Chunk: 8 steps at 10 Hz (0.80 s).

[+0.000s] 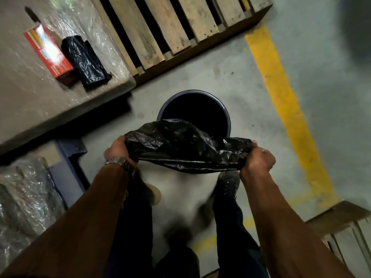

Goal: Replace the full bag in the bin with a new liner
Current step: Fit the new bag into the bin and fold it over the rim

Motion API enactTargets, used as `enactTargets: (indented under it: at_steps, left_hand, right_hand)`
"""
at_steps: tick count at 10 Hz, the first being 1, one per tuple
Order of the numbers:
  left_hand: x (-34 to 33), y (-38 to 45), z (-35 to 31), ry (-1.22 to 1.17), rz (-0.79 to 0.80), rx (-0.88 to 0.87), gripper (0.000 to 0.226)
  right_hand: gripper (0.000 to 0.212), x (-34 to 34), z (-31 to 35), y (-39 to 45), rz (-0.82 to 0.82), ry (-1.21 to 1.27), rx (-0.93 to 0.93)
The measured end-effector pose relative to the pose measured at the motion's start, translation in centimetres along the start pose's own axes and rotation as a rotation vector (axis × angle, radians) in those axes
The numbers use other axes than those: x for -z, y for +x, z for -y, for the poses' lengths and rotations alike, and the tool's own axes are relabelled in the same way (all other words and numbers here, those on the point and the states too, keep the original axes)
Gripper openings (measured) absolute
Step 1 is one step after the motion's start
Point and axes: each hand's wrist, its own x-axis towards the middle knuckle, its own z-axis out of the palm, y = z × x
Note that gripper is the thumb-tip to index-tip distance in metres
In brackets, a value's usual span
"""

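Note:
A round dark bin (227,115) stands on the concrete floor in front of me, its inside dark. I hold a crumpled black plastic liner (180,145) stretched between both hands, just above the bin's near rim. My left hand (117,149), with a metal watch on the wrist, grips the liner's left end. My right hand (259,159) grips its right end. A folded stack of black bags (85,61) lies on a wrapped surface at the upper left.
A red box (48,51) lies beside the black bags on the plastic-wrapped surface (30,97). A wooden pallet (170,33) sits behind the bin, another (341,223) at the right. A yellow floor line (281,93) runs along the right. Wrapped goods (24,197) stand at my left.

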Motion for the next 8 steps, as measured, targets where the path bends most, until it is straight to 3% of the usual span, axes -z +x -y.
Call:
enactTargets:
  at_steps: [2,3,4,5,6,7,8]
  left_hand:
    - [0.8,1.9,2.1,0.156,0.016,-0.018,0.050]
    - [0.2,1.5,2.8,0.424,-0.051,-0.167,0.046]
    - [-0.9,-1.9,2.9,0.624,-0.215,-0.577,0.060]
    - [-2.7,-5.6,3.3,0.824,-0.022,-1.145,0.081]
    - [-5.0,-8.1,4.6,1.313,0.301,-1.185,0.097]
    - [-6.5,-8.4,6.6,1.720,0.342,-1.263,0.090]
    - [-7.0,-7.7,5.1,1.656,0.277,-1.202,0.049]
  right_hand:
    - [0.020,1.2,-3.0,2.8,0.057,-0.108,-0.067]
    - [0.018,1.8,-3.6,2.6,0.161,-0.258,-0.016]
    - [0.028,0.9,-2.5,1.9,0.070,-0.371,0.080]
    - [0.029,-0.2,-1.7,1.3,0.043,-0.274,0.123]
    - [0.026,-1.4,-0.5,0.3,0.072,-0.259,0.193]
    - [0.032,-2.2,0.2,0.6,0.062,-0.227,0.258]
    - [0.028,-1.9,0.7,1.9,0.045,-0.258,0.298]
